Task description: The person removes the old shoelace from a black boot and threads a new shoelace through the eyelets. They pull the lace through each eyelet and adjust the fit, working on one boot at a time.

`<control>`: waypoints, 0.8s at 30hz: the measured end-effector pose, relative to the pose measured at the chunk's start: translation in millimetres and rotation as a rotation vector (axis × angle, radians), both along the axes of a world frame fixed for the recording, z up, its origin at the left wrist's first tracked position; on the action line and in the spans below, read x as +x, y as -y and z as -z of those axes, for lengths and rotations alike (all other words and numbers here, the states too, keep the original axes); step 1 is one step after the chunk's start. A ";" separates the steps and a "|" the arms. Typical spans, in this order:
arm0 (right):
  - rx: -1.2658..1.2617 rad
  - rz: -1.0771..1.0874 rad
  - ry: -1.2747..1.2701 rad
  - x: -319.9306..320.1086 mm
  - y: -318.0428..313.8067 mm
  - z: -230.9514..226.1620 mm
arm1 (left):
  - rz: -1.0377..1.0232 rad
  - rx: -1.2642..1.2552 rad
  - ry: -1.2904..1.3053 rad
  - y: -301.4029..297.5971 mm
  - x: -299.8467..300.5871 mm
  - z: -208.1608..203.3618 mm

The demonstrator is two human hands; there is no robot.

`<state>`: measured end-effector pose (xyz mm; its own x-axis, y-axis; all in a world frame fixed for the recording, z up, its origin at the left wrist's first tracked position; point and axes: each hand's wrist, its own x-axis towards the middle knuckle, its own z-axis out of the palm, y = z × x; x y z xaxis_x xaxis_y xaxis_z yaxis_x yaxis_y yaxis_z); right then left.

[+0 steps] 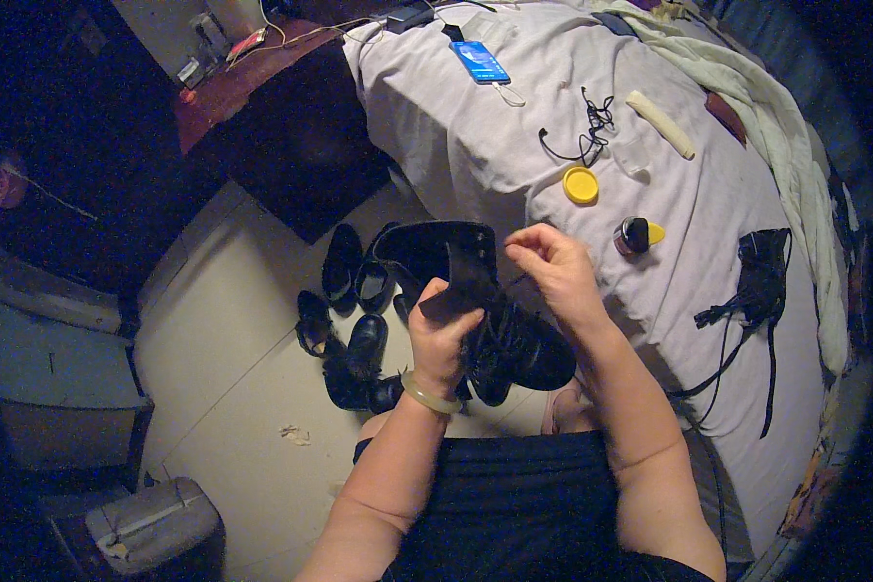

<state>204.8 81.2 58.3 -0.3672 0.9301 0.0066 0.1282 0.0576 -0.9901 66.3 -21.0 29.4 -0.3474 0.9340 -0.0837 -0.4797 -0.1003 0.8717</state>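
Observation:
A black lace-up boot (538,351) is held over my lap, its tall shaft pointing away from me and to the left. My left hand (439,335), a pale bangle (430,394) on its wrist, is closed on the boot's loose upper flap, thumb on the near side. Laces crisscross the front of the boot. Beside the shaft's right edge, my right hand (560,274) is raised with thumb and fingertips pinched together. A thin dark strand seems to run below those fingers; what they pinch is too small to make out.
Several dark shoes (342,267) stand on the tiled floor to the left. On the pale-sheeted bed (689,281) lie a yellow lid (580,184), a small jar (632,236), a black cable (597,131), a lit phone (480,62) and a black strapped item (764,276). A grey box-like object (155,524) sits lower left.

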 end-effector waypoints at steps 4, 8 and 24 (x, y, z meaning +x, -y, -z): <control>0.130 -0.070 0.214 -6.9 -1.6 11.6 | 0.001 0.034 -0.052 -0.8 0.8 1.7; 0.179 -0.053 0.311 -8.0 -1.3 15.6 | 0.006 0.022 -0.083 0.0 1.9 3.8; -0.024 -0.014 -0.031 -4.4 -3.3 20.3 | -0.007 0.043 -0.457 -2.4 -4.7 4.5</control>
<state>200.4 84.4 38.0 -0.3803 0.9249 -0.0043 0.0965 0.0351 -0.9947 61.7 -18.6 24.8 -0.3462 0.9306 0.1189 -0.0460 -0.1434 0.9886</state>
